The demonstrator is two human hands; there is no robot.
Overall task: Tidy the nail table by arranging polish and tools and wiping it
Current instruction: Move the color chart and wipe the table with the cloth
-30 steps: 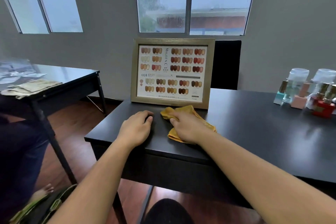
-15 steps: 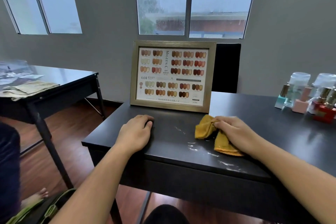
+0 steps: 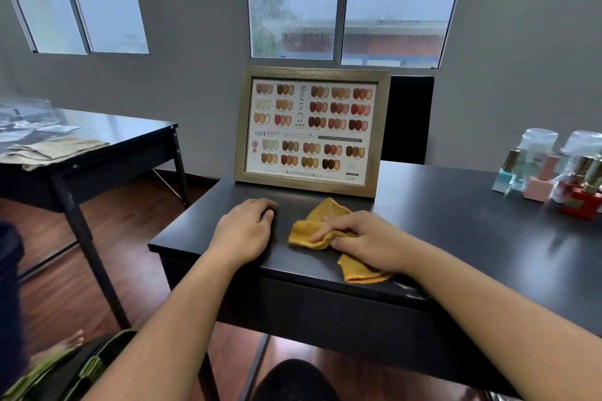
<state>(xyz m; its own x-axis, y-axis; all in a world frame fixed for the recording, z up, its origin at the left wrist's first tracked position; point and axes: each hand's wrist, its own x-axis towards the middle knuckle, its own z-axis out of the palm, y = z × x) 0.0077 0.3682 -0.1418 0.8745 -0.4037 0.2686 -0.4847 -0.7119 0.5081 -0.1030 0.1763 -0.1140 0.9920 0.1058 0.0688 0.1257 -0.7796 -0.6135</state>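
Right hand [image 3: 365, 241] slid crumpled mustard cloth [image 3: 325, 208] back left, fingers spread flat on it; left hand [image 3: 244, 231] loosely curled on matte black desk [image 3: 456, 228], framed nail-colour chart [image 3: 311, 130] behind.

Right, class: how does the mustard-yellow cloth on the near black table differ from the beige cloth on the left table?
The mustard-yellow cloth is crumpled, pressed under the right hand; the beige cloth lies folded flat, untouched. The mustard-yellow cloth is vivid, the beige cloth pale. Both lie on dark tabletops.
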